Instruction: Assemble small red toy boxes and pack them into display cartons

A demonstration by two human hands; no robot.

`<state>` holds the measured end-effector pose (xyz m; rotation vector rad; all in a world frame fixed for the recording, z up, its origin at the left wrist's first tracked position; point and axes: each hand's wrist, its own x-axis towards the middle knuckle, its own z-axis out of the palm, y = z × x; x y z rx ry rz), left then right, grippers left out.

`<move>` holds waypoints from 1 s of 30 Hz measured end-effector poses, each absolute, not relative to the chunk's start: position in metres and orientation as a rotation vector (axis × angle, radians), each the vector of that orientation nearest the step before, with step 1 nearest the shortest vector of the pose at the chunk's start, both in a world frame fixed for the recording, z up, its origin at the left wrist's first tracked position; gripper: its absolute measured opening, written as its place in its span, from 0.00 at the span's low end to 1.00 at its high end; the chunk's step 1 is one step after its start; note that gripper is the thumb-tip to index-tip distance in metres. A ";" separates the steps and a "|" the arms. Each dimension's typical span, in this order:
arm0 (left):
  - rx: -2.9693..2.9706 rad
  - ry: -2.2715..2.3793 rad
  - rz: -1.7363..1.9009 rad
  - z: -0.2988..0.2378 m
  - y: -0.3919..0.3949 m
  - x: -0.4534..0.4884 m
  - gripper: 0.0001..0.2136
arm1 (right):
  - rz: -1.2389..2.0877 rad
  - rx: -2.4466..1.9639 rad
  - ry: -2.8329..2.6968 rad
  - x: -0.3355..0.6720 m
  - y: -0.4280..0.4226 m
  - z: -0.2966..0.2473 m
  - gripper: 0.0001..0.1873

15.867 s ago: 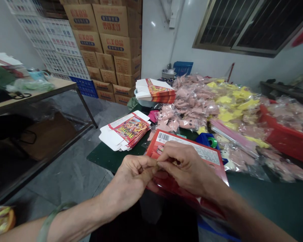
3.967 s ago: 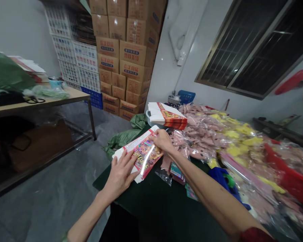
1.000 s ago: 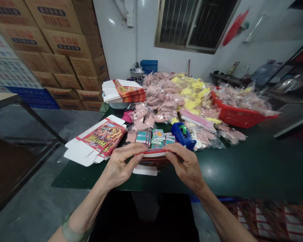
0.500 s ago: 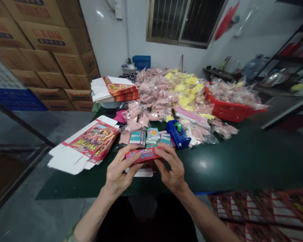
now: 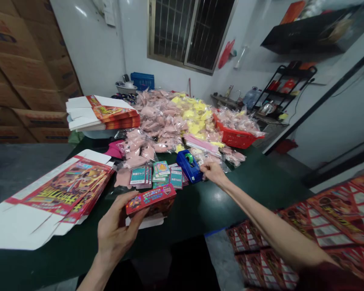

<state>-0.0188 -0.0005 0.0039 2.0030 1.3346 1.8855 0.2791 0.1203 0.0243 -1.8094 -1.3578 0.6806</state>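
Far left of the blue tape dispenser [image 5: 188, 166], and cut off by the frame's left edge, lies a splayed stack of flat die-cut cartons [image 5: 60, 194], red print on white card, on the dark green work table [image 5: 245, 198].

Nearer me and left of the dispenser, my left hand [image 5: 116, 230] grips a small red printed box [image 5: 150, 200], its fingers [image 5: 121, 212] clamped around the box's left end with the thumb along its near edge. The hand hides that end. The top face shows bright, multicoloured print, but the lettering is too small for me to read. The box's underside is dark and blurred, so I can't make out its form, and a white card flap [image 5: 144, 221] sticks out below it.

Just left of the dispenser sit small teal printed cards [image 5: 161, 169], partly overlapping. Just right of it, my right hand [image 5: 213, 171] reaches over clear bagged pink pieces [image 5: 232, 157], its fingers [image 5: 205, 166] close together. I can't tell whether they touch a bag. The forearm runs out of frame at the lower right, above printed red sheets [image 5: 330, 218] on the floor.
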 end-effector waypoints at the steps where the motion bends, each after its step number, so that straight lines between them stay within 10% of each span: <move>1: 2.015 1.330 1.879 0.005 0.000 -0.019 0.17 | 0.752 -1.840 -1.337 0.278 0.126 0.025 0.09; 30: 1.922 1.294 1.868 0.005 0.004 -0.022 0.16 | 0.887 -1.667 -0.792 0.257 0.105 -0.041 0.15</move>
